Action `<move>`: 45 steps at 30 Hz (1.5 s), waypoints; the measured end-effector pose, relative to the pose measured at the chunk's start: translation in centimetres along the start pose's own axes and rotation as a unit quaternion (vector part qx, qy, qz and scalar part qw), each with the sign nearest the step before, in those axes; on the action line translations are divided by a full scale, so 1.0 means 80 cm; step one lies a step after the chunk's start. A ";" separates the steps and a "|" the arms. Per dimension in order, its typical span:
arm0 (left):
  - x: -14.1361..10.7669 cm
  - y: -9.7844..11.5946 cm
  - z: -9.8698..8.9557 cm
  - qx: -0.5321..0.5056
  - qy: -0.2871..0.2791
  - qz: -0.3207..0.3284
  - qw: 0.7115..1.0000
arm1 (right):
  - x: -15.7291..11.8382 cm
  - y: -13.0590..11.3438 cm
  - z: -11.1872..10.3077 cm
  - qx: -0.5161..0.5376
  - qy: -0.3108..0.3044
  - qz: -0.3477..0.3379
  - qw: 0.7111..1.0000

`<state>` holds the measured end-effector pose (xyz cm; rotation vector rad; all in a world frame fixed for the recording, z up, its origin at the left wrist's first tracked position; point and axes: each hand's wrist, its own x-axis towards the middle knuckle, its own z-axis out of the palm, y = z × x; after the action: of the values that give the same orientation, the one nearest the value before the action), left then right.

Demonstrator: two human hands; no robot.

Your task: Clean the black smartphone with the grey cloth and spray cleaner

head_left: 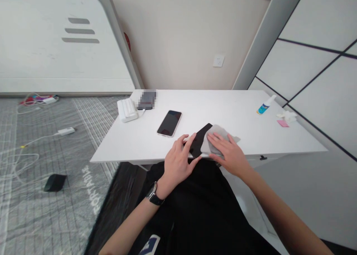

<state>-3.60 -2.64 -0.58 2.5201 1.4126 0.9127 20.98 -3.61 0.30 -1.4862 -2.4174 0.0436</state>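
A flat black object (pixel 198 141) with a glossy surface lies at the front edge of the white table, partly covered by a grey cloth (pixel 216 132). My left hand (pixel 180 158) touches the black object's left side, fingers apart. On top of the cloth, my right hand (pixel 227 152) lies flat with its fingers spread, pressing it against the black object's right part. A phone (pixel 169 123) with a dark screen rests on the table just beyond my left hand, touched by neither hand.
On the white table (pixel 223 106), a white power adapter or bank (pixel 127 110) and a blurred dark object (pixel 147 99) sit back left. A spray bottle (pixel 266 105), crumpled white tissue (pixel 287 115) and pink slip (pixel 282 123) are at the right. Cables lie on the floor.
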 end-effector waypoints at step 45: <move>-0.001 -0.006 0.001 -0.020 0.012 -0.011 1.000 | 0.048 -0.076 0.022 0.069 -0.015 -0.054 0.996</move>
<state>-3.93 -2.46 -0.87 2.4682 1.4104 0.9615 13.61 -2.82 0.65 -1.3022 -2.4591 0.2068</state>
